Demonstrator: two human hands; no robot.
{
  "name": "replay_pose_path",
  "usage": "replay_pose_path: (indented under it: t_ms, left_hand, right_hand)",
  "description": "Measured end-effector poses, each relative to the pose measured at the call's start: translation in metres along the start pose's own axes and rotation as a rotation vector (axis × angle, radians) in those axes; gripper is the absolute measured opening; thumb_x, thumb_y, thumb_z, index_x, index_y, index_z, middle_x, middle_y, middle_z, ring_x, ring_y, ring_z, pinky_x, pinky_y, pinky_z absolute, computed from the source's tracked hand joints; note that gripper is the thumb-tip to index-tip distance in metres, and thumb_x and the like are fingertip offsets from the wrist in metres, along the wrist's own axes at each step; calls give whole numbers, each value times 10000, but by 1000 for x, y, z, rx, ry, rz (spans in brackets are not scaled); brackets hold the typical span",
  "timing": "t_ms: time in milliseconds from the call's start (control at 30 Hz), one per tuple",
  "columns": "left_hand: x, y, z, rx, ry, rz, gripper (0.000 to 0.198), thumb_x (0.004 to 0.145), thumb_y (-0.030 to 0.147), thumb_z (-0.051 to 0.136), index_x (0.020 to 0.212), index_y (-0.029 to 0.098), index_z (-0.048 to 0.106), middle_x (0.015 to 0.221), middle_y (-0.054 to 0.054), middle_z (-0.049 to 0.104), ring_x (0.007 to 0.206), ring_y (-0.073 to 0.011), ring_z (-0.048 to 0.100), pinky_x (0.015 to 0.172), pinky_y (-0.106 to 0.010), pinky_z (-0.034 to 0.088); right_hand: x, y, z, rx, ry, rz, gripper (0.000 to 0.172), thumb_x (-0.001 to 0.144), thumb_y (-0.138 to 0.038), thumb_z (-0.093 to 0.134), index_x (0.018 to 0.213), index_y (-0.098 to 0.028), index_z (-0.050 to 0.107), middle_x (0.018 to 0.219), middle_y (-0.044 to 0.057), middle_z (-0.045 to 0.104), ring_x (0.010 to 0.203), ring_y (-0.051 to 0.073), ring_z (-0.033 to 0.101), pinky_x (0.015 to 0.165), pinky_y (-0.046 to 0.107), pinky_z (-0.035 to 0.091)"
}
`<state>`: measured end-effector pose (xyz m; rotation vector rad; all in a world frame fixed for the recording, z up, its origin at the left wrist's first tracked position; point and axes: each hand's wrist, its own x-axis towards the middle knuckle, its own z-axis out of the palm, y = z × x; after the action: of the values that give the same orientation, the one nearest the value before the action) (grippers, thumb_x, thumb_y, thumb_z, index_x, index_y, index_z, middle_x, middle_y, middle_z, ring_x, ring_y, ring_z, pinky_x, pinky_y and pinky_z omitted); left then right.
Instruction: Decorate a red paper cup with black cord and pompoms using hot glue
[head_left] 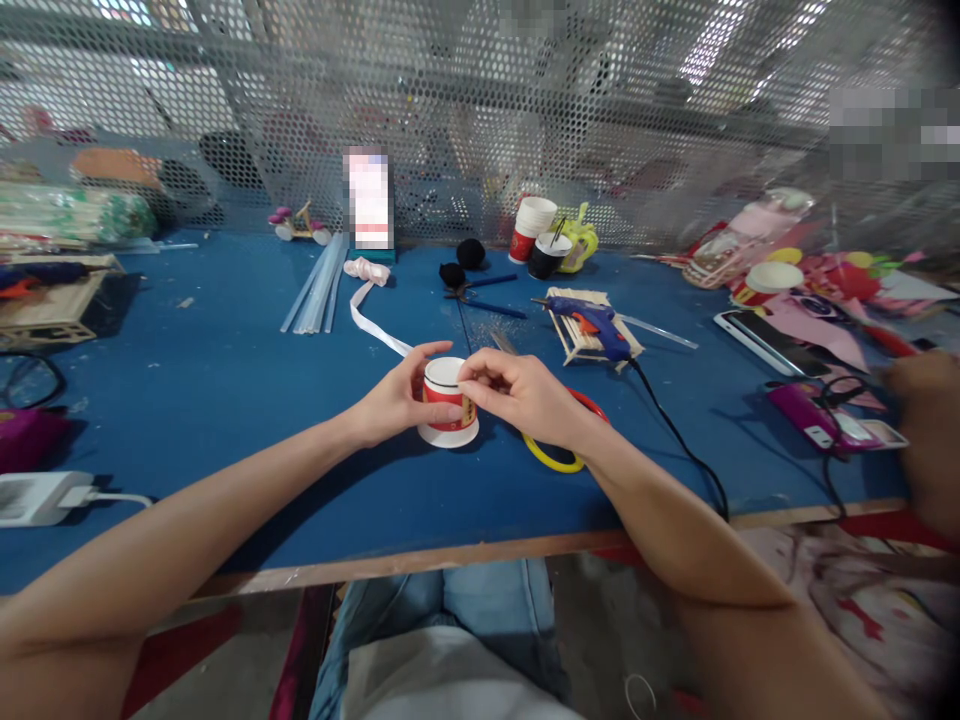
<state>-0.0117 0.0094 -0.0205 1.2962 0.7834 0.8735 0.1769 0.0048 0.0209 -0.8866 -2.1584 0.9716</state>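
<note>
A red-and-white paper cup stands upside down on the blue table in front of me. My left hand is wrapped round its left side, thumb across the front. A thin black cord lies round the cup near its upturned base. At the upper right of the cup, my right hand is closed in a pinch where the cord meets its fingertips. Under my right hand lie scissors with a yellow and red handle. White ribbon trails behind the cup, and a dark line runs back toward black pompoms.
A blue glue gun rests on a stick rack at right, its cable running forward. Behind are blue-handled pliers, stacked paper cups, glue sticks and a phone. Another person's arm is at far right.
</note>
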Motion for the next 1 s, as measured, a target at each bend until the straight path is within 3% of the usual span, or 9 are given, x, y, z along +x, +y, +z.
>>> replay_pose_path:
  t_ms: [267, 467, 600, 733, 1000]
  left_hand:
    - [-1, -5, 5, 49, 60, 77, 843, 586, 233, 797, 1299, 217, 348, 1035, -51, 563, 964, -202, 570, 881, -373, 447]
    - [1, -1, 0, 92, 9, 78, 832, 606, 251, 784, 1309, 226, 340, 1074, -70, 546, 971, -218, 577, 864, -396, 462]
    - [-1, 8, -8, 328, 71, 292, 545, 668, 249, 733, 1159, 212, 499, 1218, -100, 500, 1194, -254, 456, 1007, -418, 365]
    - [-7, 24, -8, 600, 132, 445, 192, 716, 214, 662, 893, 185, 592, 1226, -102, 489, 1200, -258, 449, 1035, -418, 324]
    - [-11, 30, 1, 828, 192, 496, 67, 739, 211, 613, 780, 173, 576, 1172, -107, 550, 1126, -237, 518, 970, -402, 389]
  right_hand:
    - [-1, -2, -2, -71, 13, -8, 64, 844, -206, 507, 842, -173, 561, 682, -25, 563, 596, 76, 493, 556, 202, 382]
    - [0, -1, 0, -50, 15, 3, 67, 852, -222, 507, 854, -178, 557, 681, -25, 573, 603, 81, 510, 569, 206, 390]
    - [1, 0, 0, -29, 32, 20, 76, 858, -239, 508, 845, -178, 551, 656, -32, 558, 588, 78, 506, 557, 204, 382]
    - [2, 2, 1, -45, 59, 1, 86, 864, -258, 515, 856, -180, 552, 636, -41, 528, 564, 69, 461, 530, 198, 352]
    - [3, -1, 5, -68, 70, -11, 70, 855, -231, 518, 864, -173, 557, 667, -30, 544, 584, 74, 473, 551, 207, 362]
